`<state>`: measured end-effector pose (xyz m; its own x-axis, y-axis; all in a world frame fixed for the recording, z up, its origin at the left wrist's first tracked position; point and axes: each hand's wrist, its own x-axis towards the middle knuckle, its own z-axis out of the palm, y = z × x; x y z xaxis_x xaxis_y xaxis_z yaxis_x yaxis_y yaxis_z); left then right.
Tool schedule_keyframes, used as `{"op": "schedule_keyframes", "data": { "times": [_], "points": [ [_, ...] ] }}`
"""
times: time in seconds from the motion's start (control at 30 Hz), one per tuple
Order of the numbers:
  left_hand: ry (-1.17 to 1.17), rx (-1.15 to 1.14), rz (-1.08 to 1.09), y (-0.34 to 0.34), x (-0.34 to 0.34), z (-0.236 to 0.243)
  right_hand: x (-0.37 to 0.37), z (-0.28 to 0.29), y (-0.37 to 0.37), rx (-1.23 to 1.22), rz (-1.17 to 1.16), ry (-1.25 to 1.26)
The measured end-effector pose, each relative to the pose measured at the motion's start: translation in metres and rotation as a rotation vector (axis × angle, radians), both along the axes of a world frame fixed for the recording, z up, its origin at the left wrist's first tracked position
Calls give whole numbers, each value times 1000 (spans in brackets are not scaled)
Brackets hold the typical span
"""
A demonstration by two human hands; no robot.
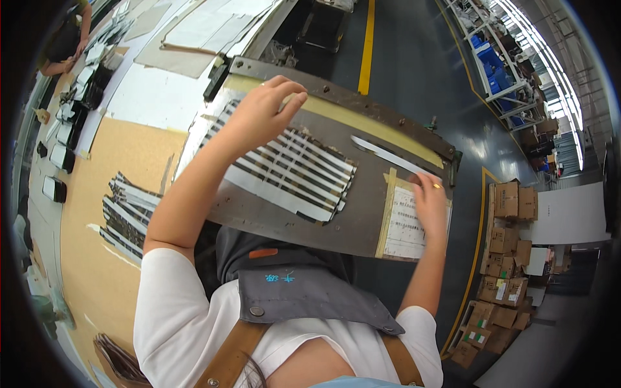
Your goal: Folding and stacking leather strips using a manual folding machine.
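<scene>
My right hand (430, 202) pinches the near right end of a long, narrow white strip (388, 155), which lies slantwise over the grey metal plate (278, 223). To the left, my left hand (268, 111) hovers over the plate's far side, fingers bent and a gap between thumb and fingertips; nothing shows in it. Below that hand, a row of black-and-white strips (291, 169) lies side by side on the plate, partly hidden by my left forearm. Beneath my right wrist, a paper sheet with writing (402, 223) is taped to the plate.
A metal bar (336, 94) edges the plate's far side. More strips (126, 216) lie piled on the tan tabletop (77, 271) at left. Small black trays (63, 157) line the far left, near another person's arm (84, 32). Cardboard boxes (501, 291) stand at right.
</scene>
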<state>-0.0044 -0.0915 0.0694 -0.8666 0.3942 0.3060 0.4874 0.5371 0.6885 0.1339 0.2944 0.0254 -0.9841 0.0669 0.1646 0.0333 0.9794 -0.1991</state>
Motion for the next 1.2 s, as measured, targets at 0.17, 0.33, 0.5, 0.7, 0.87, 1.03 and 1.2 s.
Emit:
{"op": "schedule_keyframes", "data": {
  "times": [0.17,0.33,0.5,0.7,0.87,1.03,1.2],
  "points": [
    [-9,-93,-236,-12,7,-23,9,33,-50,-11,80,219],
    [10,-234,-285,-21,29,-46,-11,18,-208,-379,772,56],
    [60,-150,-67,-46,47,-44,-22,-4,-257,11,936,261],
    [-210,-129,-144,-74,79,-18,-31,-6,-261,187,940,344],
    [-250,-214,-110,-72,77,-19,-54,-5,-244,-332,887,190],
    [-379,-107,-74,-75,68,-13,-71,14,-188,-1698,546,-280],
    [-390,-209,-152,-75,66,-18,-95,39,-110,-2009,571,173]
  ]
}}
